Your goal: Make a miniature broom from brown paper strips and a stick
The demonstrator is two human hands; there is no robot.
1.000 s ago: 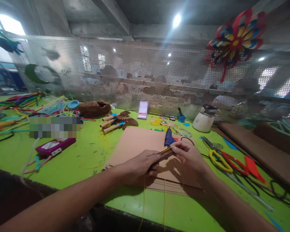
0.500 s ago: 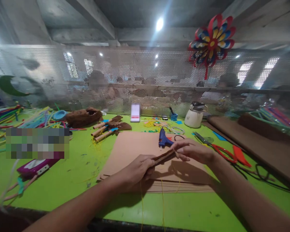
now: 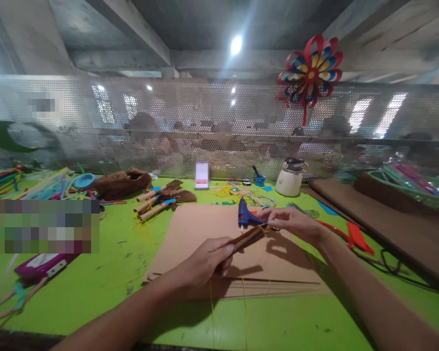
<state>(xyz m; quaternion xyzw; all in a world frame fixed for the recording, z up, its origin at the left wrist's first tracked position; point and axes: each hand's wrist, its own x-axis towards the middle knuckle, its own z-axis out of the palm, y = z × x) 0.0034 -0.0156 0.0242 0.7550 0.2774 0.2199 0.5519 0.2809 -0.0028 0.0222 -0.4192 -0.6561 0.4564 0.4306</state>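
My left hand (image 3: 214, 256) is closed round the near end of a folded brown paper piece (image 3: 249, 238), which slants up to the right over the stacked brown sheets (image 3: 190, 226). At its far end my right hand (image 3: 289, 222) pinches a thin yellow string (image 3: 265, 225). More yellow strands hang down from below the paper past the table edge. Just behind the right fingertips a blue glue gun (image 3: 244, 214) stands on the sheets, partly hidden by that hand.
Brown paper rolls with fringed ends (image 3: 151, 204) lie at the back left, near a purple power strip (image 3: 46, 265). A phone (image 3: 202, 175) stands at the back, with a white jug (image 3: 289, 178) to its right. Red-handled scissors (image 3: 336, 231) lie beside my right forearm.
The right fingers have gone from loosely spread at the paper's end to a pinch on the yellow string. The paper is still in my left hand. The whole view has shifted slightly.
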